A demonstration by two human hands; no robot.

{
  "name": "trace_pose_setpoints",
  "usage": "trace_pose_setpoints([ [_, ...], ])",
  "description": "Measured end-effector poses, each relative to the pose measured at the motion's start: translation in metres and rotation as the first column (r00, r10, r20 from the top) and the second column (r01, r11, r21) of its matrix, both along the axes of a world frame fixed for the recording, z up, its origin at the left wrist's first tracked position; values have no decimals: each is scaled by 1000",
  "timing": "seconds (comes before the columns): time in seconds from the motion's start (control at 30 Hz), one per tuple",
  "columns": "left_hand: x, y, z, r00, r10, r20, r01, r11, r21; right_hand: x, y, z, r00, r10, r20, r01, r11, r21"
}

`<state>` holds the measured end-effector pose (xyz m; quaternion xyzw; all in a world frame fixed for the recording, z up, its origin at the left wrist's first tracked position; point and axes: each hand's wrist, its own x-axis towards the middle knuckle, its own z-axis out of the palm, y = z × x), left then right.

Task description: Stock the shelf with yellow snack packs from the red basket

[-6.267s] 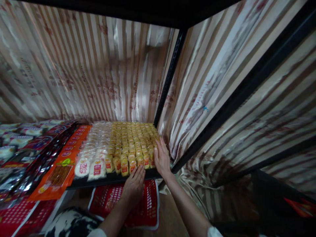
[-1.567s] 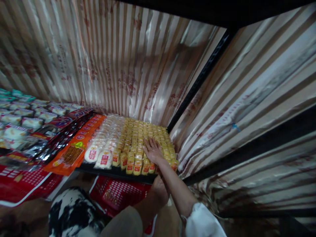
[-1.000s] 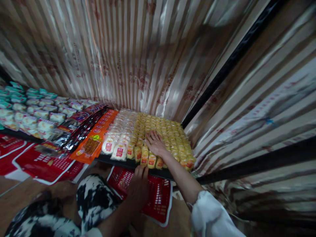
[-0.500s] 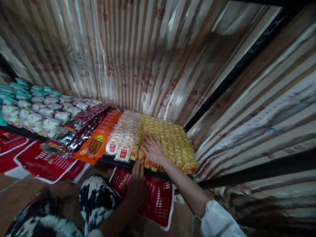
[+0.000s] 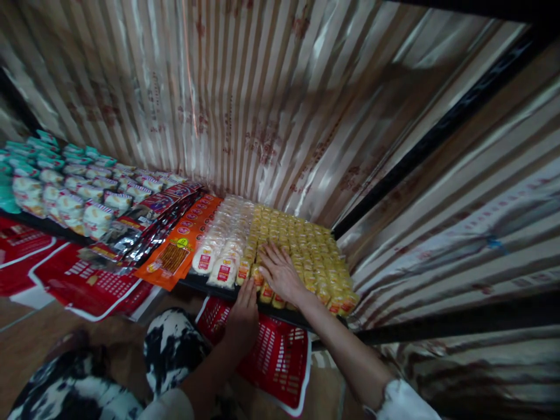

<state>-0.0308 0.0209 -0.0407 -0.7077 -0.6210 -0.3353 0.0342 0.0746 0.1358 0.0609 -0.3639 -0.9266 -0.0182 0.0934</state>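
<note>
Rows of small yellow-wrapped snack packets (image 5: 324, 256) stand packed together at the right end of a dark shelf. My right hand (image 5: 283, 273) lies on top of them, palm down, its fingers stretched out and slightly apart. Below it, my left hand (image 5: 245, 312) reaches up to the shelf's front edge. Its stretched fingertips touch or nearly touch the front yellow packets, and the thumb side is dim. Clear-wrapped white snack packets (image 5: 224, 265) with red labels form rows just left of the yellow ones.
An orange snack bag (image 5: 179, 248), dark shiny snack bags (image 5: 146, 224) and white-and-teal packets (image 5: 79, 192) line the shelf leftward. Red sheets (image 5: 280, 361) hang under its edge. Striped sheeting (image 5: 262, 116) covers the back, and a dark post (image 5: 420, 140) slants at right.
The view has shifted slightly, moving the shelf a little right in the picture. My right hand stays flat on the yellow packets, and my left hand stays at the front edge.
</note>
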Motion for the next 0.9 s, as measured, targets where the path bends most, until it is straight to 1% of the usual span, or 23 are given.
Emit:
trace_pose_setpoints([
  [0.1, -4, -6, 4, 999, -10, 36, 10, 1000, -15, 1, -14, 1, 993, 84, -78, -77, 993, 88],
  [0.2, -10, -11, 6, 994, 45, 99, -43, 999, -18, 3, -34, -7, 980, 137, -145, -112, 980, 166],
  [0.3, -18, -8, 4, 984, 107, 141, -108, 994, 4, 3, -54, -23, 982, 117, -148, -87, 977, 195],
  [0.37, -22, -1, 3, 985, 94, 142, -95, 995, 5, 2, -60, -35, 988, 52, -148, -23, 981, 194],
  [0.47, -25, 10, 2, 993, 18, 120, -16, 1000, -15, 3, -60, -46, 990, -27, -135, 53, 979, 195],
  [0.53, -25, 14, 3, 993, -39, 108, 41, 999, -16, 4, -59, -48, 992, -37, -121, 62, 977, 205],
  [0.6, -26, 15, 3, 991, -75, 107, 76, 997, -7, 4, -58, -46, 991, -36, -127, 62, 976, 211],
  [0.7, -30, 15, 5, 988, -91, 122, 92, 996, 2, 3, -59, -42, 988, -10, -151, 43, 976, 215],
  [0.8, -35, 16, 8, 982, -118, 149, 119, 993, 2, -1, -58, -42, 989, 26, -148, 7, 976, 219],
  [0.9, -39, 18, 13, 972, -152, 179, 154, 988, 2, -4, -53, -42, 987, 25, -157, 10, 976, 219],
])
